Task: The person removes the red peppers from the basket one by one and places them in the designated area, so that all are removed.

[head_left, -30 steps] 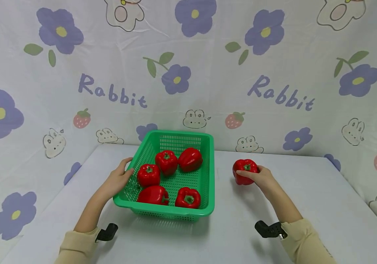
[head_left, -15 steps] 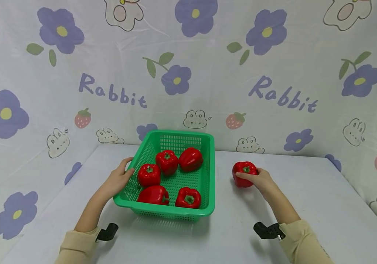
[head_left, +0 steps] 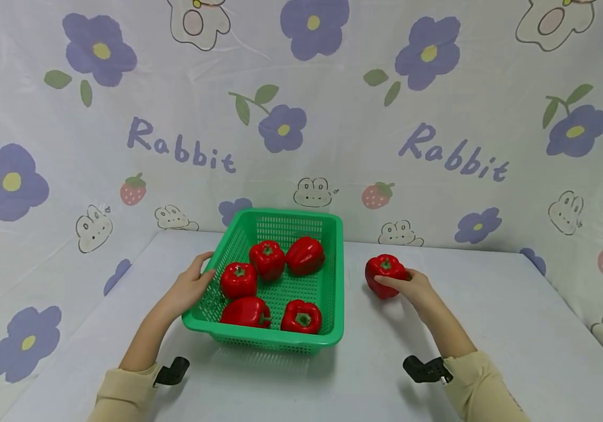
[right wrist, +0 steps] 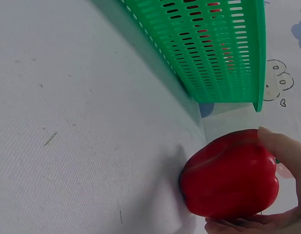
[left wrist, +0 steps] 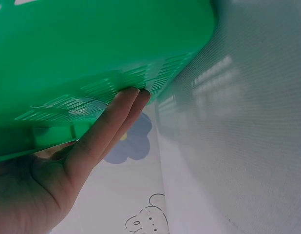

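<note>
My right hand [head_left: 415, 289] grips a red bell pepper [head_left: 384, 271], thumb across its near side and fingers round the right side. In the right wrist view the bell pepper [right wrist: 231, 175] hangs close over the table, its shadow beside it. A green plastic basket [head_left: 337, 281] stands left of it, holding several more red bell peppers, such as one pepper [head_left: 301, 317] in the near right corner. My left hand [head_left: 189, 289] holds the basket's left side at the rim; in the left wrist view two fairly straight fingers [left wrist: 109, 129] lie against the slotted outer wall.
The white table [head_left: 496, 316] reaches back to a hanging cloth [head_left: 333, 129] printed with flowers, rabbits and strawberries. Each wrist wears a black camera mount, such as the right mount [head_left: 426, 369], at the sleeve cuff.
My right hand has shifted slightly left with the bell pepper, which now tilts more and is nearer the basket. My left hand and the basket have stayed put.
</note>
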The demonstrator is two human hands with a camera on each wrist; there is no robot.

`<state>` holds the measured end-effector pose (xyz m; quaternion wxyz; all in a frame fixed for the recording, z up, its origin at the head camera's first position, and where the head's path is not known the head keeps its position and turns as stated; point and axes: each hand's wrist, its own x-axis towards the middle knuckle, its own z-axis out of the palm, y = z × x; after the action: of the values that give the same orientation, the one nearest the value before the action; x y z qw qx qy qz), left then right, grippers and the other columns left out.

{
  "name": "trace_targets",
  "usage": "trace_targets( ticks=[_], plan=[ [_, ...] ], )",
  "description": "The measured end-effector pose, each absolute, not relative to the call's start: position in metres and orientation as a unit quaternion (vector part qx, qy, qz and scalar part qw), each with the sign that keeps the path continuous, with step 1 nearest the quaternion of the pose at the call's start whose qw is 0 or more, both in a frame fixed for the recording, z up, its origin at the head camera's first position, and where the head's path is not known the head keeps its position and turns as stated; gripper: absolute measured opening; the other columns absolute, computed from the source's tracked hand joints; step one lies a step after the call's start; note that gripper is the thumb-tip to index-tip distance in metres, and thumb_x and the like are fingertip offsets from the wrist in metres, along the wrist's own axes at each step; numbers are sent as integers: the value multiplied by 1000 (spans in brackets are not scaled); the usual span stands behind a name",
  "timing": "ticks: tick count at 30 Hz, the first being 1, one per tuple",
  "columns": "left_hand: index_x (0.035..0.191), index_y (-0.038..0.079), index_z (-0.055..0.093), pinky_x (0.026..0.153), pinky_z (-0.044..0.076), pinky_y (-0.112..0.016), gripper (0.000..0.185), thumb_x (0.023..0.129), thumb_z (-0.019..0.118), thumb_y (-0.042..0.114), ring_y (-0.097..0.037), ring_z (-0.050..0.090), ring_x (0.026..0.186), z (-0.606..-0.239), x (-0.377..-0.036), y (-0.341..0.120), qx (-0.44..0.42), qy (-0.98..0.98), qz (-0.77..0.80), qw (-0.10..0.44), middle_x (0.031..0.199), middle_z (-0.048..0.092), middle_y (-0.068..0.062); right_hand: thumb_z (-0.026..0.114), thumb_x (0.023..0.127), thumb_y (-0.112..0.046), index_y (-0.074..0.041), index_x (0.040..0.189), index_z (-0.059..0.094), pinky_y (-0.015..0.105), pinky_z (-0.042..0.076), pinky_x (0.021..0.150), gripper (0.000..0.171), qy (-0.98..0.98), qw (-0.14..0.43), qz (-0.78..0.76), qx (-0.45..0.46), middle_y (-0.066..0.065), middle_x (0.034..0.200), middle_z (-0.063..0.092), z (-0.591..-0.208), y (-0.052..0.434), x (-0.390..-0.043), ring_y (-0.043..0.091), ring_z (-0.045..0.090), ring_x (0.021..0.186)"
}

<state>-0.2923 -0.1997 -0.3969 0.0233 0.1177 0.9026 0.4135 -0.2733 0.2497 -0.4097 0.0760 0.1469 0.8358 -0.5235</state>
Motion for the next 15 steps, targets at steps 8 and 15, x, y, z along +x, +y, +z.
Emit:
trace_targets(
  ticks=[8,15],
  plan=[
    [153,5,20,70,56,-36,54,106,37,24,-24,69,81,-398,-292,-199,115,904,411,26,131,53,-34,64,91,-37,9,151,13,57,36,110,92,832,75,-530,146,30,153,24,-413,249,-272,47,22,141],
    [153,6,20,70,56,-36,54,106,37,24,-24,69,81,-398,-293,-199,114,903,414,22,132,53,-34,63,91,-42,8,152,13,60,31,112,93,836,72,-525,142,30,155,22,-410,252,-273,47,21,143]
  ],
)
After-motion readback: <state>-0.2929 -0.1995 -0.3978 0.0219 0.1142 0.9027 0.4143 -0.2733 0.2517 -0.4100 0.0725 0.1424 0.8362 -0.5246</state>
